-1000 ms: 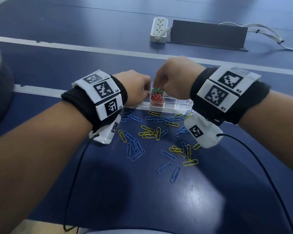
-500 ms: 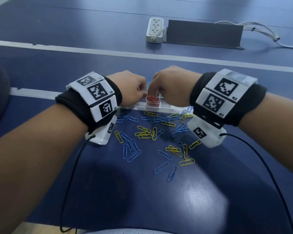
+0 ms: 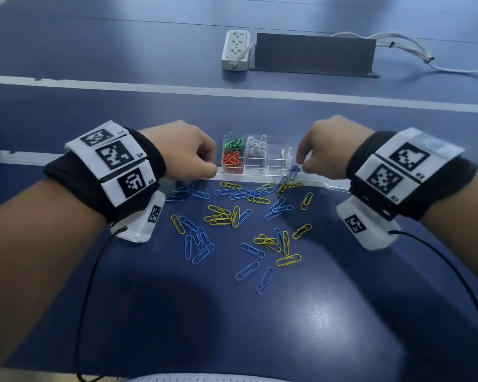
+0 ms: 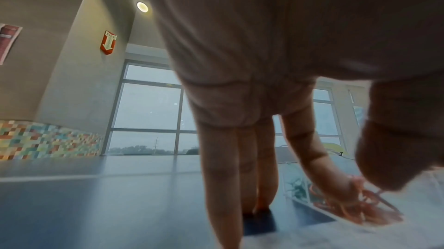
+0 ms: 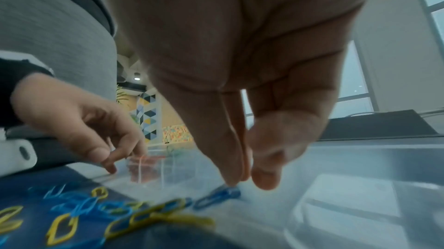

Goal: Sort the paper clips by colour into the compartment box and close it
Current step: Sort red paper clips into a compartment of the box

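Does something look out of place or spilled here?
Yes. Many blue clips and yellow clips lie scattered loose on the table in front of the open box. Inside, colours are not mixed.
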`<act>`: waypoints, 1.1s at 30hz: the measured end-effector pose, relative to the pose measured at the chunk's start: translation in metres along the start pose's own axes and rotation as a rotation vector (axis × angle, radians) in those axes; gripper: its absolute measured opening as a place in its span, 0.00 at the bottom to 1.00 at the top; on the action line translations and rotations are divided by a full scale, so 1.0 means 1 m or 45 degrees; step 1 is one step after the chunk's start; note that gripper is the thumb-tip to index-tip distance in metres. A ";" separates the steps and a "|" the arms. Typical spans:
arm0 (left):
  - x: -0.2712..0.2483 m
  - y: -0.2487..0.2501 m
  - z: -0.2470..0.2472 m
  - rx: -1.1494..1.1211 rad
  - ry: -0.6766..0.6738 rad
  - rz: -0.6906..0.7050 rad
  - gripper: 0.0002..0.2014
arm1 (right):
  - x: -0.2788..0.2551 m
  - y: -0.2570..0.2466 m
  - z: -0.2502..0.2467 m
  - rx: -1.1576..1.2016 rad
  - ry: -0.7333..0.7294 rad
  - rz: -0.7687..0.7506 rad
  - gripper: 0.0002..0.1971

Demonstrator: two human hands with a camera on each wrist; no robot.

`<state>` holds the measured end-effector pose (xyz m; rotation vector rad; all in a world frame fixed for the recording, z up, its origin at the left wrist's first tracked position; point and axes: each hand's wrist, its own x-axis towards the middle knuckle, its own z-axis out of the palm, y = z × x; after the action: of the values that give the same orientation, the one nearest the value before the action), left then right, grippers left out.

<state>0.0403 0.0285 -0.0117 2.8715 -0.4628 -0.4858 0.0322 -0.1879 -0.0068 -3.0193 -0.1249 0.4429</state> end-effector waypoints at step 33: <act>0.002 0.040 0.016 0.169 -0.058 0.220 0.05 | -0.019 -0.033 0.020 -0.010 -0.041 -0.507 0.15</act>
<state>0.0257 -0.0116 -0.0177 2.9148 -0.7714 -0.5088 0.0061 -0.1557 -0.0168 -2.8873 -0.7132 0.4486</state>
